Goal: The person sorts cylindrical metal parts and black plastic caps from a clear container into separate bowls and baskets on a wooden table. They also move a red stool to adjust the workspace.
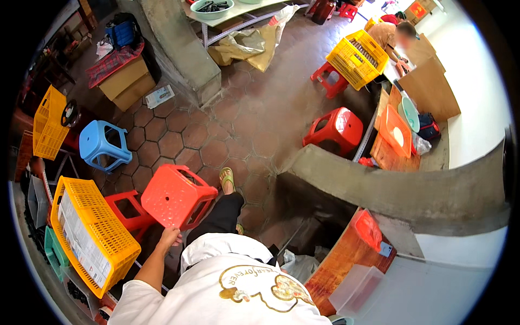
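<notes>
My left hand [172, 236] has its fingers closed on the near edge of a red plastic stool [174, 197]. The stool is tilted, its square seat with a small centre hole facing up, beside my left leg. Behind it, partly hidden, is another red stool [130, 214]. To the left of that hand stands a yellow plastic crate [111, 227] with newspaper lining inside. My right hand and forearm do not show.
A blue stool [103, 143] stands ahead left, near another yellow crate [50, 124]. A concrete pillar [179, 49] rises ahead. On the right are a low curved concrete wall [379, 181], a red stool [338, 130], and a co-worker [387, 40] seated beyond a full yellow crate [355, 59].
</notes>
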A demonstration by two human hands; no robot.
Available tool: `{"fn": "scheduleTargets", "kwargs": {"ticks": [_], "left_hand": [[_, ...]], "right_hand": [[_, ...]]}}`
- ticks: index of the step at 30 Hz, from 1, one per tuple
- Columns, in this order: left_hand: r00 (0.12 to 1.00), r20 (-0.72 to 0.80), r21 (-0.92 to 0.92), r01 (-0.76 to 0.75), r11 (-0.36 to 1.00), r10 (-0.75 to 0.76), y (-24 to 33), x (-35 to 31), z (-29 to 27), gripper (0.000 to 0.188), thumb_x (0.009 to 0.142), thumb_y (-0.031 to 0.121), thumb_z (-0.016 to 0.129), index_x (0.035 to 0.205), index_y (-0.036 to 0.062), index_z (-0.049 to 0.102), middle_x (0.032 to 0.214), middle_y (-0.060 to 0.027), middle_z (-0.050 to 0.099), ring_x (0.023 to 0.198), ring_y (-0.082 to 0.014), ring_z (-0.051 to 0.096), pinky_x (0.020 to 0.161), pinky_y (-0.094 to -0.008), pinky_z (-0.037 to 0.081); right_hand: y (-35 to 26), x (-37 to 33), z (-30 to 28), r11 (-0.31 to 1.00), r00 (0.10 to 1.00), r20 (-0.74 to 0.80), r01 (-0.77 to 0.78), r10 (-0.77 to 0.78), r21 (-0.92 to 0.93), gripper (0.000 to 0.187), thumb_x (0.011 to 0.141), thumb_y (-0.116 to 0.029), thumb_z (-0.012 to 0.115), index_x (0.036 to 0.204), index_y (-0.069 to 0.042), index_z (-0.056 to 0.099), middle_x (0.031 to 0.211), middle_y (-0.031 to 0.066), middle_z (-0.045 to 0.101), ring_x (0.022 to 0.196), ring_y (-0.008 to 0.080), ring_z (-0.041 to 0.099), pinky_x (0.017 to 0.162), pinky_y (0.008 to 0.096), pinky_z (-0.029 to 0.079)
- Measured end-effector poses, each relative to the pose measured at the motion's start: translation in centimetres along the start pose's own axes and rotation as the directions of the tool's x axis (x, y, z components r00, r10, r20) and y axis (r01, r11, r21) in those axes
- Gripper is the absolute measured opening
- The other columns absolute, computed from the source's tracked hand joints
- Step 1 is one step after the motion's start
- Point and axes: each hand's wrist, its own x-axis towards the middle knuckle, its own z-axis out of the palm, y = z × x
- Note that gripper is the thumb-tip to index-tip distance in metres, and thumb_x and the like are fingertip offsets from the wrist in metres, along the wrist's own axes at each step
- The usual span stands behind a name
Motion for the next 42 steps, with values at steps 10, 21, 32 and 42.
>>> {"fn": "scheduleTargets", "kwargs": {"ticks": [10, 21, 32, 42], "left_hand": [[1.0, -0.008, -0.113, 0.003, 0.994, -0.004, 12.1, 7.8, -3.6, 0.017, 0.084, 0.017, 0.048, 0.079, 0.0033, 0.058, 0.065, -0.0074, 0.058, 0.05, -0.0185, 0.057, 0.044, -0.032, 0.048], [0.999, -0.024, -0.233, 0.024, 0.972, -0.03, 25.8, 10.6, -6.7, 0.026, 0.09, 0.025, 0.047, 0.102, 0.0038, 0.055, 0.083, -0.0097, 0.061, 0.064, -0.0179, 0.06, 0.055, -0.0303, 0.05], [0.98, -0.152, -0.45, 0.046, 0.892, -0.127, 25.1, 10.5, -2.8, 0.033, 0.093, 0.033, 0.048, 0.109, 0.0043, 0.052, 0.085, -0.0089, 0.059, 0.066, -0.0187, 0.061, 0.055, -0.0311, 0.049], [0.919, -0.305, -0.498, 0.068, 0.864, -0.248, 19.0, 7.3, 8.4, 0.046, 0.086, 0.026, 0.061, 0.126, 0.0087, 0.043, 0.091, -0.0089, 0.057, 0.059, -0.0178, 0.058, 0.045, -0.0317, 0.047]], "right_hand": [[-19.9, 13.0, -8.9, 0.982, 0.969, -0.159, 0.181, -0.188, -0.058, 0.035, 0.083, -0.028, 0.06, 0.097, 0.004, 0.066, 0.076, 0.0179, 0.068, 0.073, 0.0259, 0.067, 0.067, 0.0399, 0.052], [-41.8, 22.0, -16.0, 0.937, 0.996, -0.066, 0.074, -0.055, 0.341, 0.025, 0.091, -0.025, 0.055, 0.096, -0.001, 0.062, 0.078, 0.0077, 0.066, 0.063, 0.0137, 0.061, 0.054, 0.0273, 0.048], [-43.3, 24.1, -19.8, 0.969, 0.994, 0.107, 0.045, -0.019, -0.243, 0.033, 0.083, -0.028, 0.059, 0.091, 0.002, 0.066, 0.085, 0.0199, 0.068, 0.083, 0.0298, 0.067, 0.076, 0.0404, 0.05], [-48.0, 36.3, -23.6, 0.94, 0.939, 0.198, 0.312, -0.282, -0.139, 0.025, 0.085, -0.018, 0.06, 0.096, 0.004, 0.064, 0.075, 0.0097, 0.066, 0.066, 0.0171, 0.063, 0.06, 0.0311, 0.05]]}}
